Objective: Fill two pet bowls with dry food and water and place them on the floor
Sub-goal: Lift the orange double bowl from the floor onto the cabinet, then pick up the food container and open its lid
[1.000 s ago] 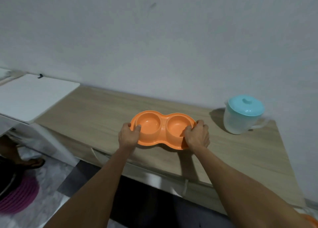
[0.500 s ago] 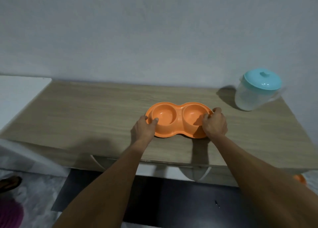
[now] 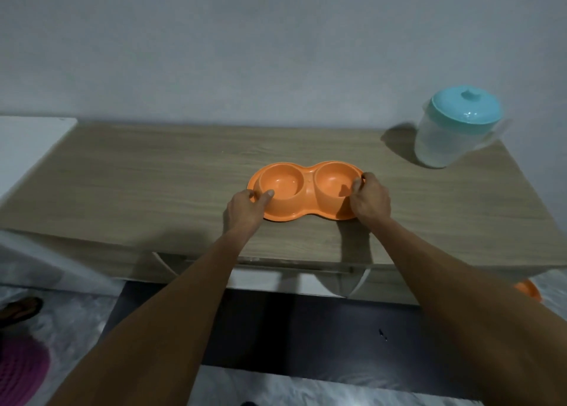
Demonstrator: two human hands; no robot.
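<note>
An orange double pet bowl (image 3: 306, 188) rests on the wooden tabletop (image 3: 153, 178), both of its round cups empty. My left hand (image 3: 247, 209) grips its left rim, thumb over the edge. My right hand (image 3: 369, 200) grips the right rim the same way. A clear plastic jug with a teal lid (image 3: 454, 129) stands at the table's back right, its handle pointing right.
A white surface (image 3: 27, 142) adjoins the table on the left. Under the table's front edge lies dark floor. An orange object (image 3: 527, 292) peeks out at lower right. A sandal (image 3: 18, 310) and a pink mat (image 3: 18, 375) lie at lower left.
The view has swung right and squared up to the table. Both hands stay on the bowl's rims, and the bowl now sits flat and further toward the middle of the tabletop.
</note>
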